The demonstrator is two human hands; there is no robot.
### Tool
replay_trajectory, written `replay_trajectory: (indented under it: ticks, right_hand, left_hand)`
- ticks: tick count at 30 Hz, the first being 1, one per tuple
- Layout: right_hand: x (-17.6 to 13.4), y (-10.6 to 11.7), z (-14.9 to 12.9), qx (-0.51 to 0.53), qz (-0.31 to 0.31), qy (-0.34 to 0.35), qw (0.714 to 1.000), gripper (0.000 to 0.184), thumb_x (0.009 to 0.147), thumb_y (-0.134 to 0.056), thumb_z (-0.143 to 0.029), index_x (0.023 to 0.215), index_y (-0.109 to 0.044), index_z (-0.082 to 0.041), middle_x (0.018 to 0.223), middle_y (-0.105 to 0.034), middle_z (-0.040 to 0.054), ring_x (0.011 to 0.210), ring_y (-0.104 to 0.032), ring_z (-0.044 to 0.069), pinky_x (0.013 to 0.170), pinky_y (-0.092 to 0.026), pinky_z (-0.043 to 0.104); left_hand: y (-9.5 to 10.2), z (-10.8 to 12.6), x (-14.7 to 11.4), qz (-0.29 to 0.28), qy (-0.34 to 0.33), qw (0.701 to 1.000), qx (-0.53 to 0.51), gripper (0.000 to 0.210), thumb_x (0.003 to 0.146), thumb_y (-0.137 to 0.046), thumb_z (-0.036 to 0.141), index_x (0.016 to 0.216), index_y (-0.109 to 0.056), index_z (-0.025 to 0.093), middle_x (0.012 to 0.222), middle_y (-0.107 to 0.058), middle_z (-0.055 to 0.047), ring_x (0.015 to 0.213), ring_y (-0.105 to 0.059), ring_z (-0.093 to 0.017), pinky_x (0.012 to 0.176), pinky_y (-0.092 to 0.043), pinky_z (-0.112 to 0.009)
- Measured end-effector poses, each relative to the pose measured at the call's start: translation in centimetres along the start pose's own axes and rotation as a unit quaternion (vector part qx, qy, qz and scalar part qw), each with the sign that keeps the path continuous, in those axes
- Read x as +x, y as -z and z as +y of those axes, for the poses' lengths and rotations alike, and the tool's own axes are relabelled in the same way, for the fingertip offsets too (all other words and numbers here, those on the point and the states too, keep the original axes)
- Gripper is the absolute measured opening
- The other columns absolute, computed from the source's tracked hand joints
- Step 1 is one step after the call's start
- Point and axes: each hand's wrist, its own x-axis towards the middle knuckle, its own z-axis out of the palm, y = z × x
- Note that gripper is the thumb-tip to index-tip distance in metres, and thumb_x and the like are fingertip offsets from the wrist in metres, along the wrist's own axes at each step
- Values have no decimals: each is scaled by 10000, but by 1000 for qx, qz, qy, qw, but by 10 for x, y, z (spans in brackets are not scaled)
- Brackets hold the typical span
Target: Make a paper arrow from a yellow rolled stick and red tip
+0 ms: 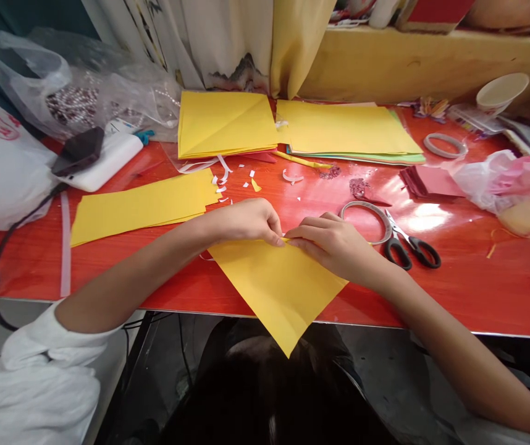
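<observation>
A sheet of yellow paper (288, 290) lies cornerwise under my hands, one point hanging over the table's front edge. Along its far edge, which looks folded or rolled, my left hand (251, 221) pinches the paper between thumb and fingers. Close beside it, my right hand (330, 241) grips the same edge, fingertips almost meeting the left ones. What lies beneath the fingers is hidden. Just right of my right hand are a roll of tape (388, 225) and scissors with black handles (406, 244).
Yellow paper stacks (228, 127) stand at the back, and cut yellow strips (139, 204) lie left. White paper scraps (221, 179) are scattered between them. A white power bank (107, 162), a plastic bag of beads (75, 102) and pink paper (436, 182) also occupy the red table (469, 290).
</observation>
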Motion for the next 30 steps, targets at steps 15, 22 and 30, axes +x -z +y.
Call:
replay_trajectory:
  ticks: [15, 22, 30]
  right_hand:
    - [1, 4, -2, 41, -20, -19, 999, 204, 901, -430, -195, 963, -623, -176, 876, -670, 42, 776, -586, 154, 741, -362, 295]
    - [2, 2, -4, 27, -2, -26, 999, 179, 883, -461, -194, 889, -638, -166, 835, -674, 46, 747, -584, 160, 725, -362, 298]
    - [1, 1, -3, 16, -4, -28, 999, 162, 882, -462, -198, 918, -616, -165, 852, -650, 51, 772, -572, 163, 738, -347, 301]
  left_hand:
    - [1, -1, -1, -12, -3, 1000, -5, 213, 695, -601, 338, 758, -691, 156, 742, -674, -6, 652, -547, -105, 571, -351, -203]
    - [3, 0, -3, -30, -15, 999, -4, 227, 692, -615, 335, 798, -694, 150, 739, -669, 7, 643, -531, -90, 578, -346, -199]
    - [2, 1, -2, -17, -8, 1000, -4, 219, 688, -623, 293, 823, -699, 138, 795, -698, -5, 706, -579, -108, 626, -377, -202]
